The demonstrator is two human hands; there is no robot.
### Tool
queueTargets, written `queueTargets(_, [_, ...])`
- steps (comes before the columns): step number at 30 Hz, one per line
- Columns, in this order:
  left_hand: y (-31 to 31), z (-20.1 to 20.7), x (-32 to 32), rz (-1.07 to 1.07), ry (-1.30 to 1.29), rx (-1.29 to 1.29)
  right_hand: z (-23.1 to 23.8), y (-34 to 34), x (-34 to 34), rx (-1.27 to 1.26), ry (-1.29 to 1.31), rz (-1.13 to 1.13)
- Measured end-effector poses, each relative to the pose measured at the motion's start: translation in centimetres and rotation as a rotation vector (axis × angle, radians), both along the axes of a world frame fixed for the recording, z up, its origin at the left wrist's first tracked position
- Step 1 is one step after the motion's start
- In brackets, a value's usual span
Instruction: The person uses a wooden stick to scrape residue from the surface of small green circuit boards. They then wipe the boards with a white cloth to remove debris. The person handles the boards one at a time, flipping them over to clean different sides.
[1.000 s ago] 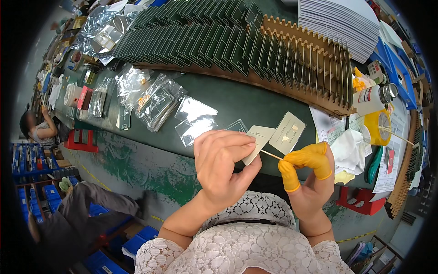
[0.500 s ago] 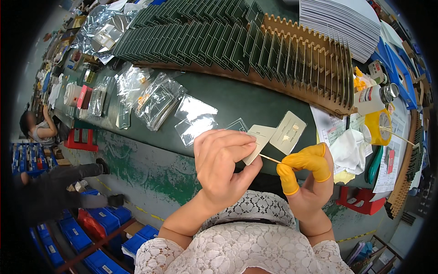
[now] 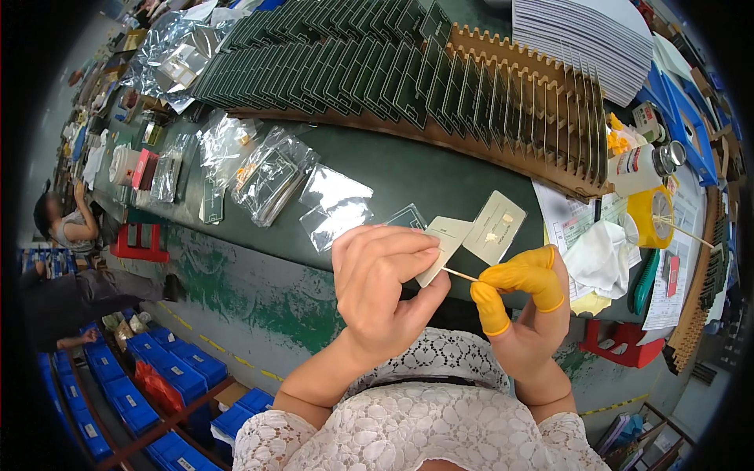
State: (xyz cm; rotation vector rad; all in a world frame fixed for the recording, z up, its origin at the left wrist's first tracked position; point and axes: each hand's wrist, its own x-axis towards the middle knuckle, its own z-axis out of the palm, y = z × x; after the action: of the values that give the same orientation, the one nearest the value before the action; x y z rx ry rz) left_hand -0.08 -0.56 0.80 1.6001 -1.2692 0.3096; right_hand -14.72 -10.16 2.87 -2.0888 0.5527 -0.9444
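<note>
A: With the held card (image 3: 446,235) as clock centre and twelve at the top, what are the hands doing?

B: At eight o'clock the left hand (image 3: 381,282) pinches the held card between thumb and fingertips. Between four and five, the right hand (image 3: 526,306), in yellow finger covers (image 3: 514,275), grips a thin stick (image 3: 459,274). Its tip is at the card's lower right edge; whether they touch, I can't tell.

A: Which step is that?

B: Fine work with the stick's tip, I'd judge. The next move calls for a steady card and light pressure.

A: Any writing?

B: Tiny print on the held card, too small to read. A second card (image 3: 495,228), just beside it at three, has print and goldish patches. From eleven to one, a brown slotted rack (image 3: 585,187) holds green boards (image 3: 345,74); no brand shows.

A: Farther off?

B: Between two and three, a white bottle (image 3: 640,180) wears a red-marked label (image 3: 631,162). Far off at eight, blue bins (image 3: 169,449) carry white labels, illegible here.
</note>
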Motion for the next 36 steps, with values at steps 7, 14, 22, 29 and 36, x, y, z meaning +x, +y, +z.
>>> queueTargets(7, [0.00,-0.07,-0.09,0.015,-0.014,0.006,0.01,-0.26,-0.15,-0.008,-0.024,-0.023])
queueTargets(14, [0.09,0.47,-0.08,0.030,-0.070,0.043,0.24,-0.23,-0.23,-0.011,-0.014,-0.025])
queueTargets(22, [0.17,0.14,0.08,0.026,-0.078,0.023,0.15,-0.34,-0.17,-0.035,0.008,-0.016])
queueTargets(29, [0.22,0.05,0.15,0.021,-0.079,0.023,0.04,-0.39,-0.17,-0.048,0.025,-0.013])
queueTargets(36, [0.25,-0.07,0.19,0.021,-0.075,0.022,0.11,-0.37,-0.27,-0.063,0.009,-0.014])
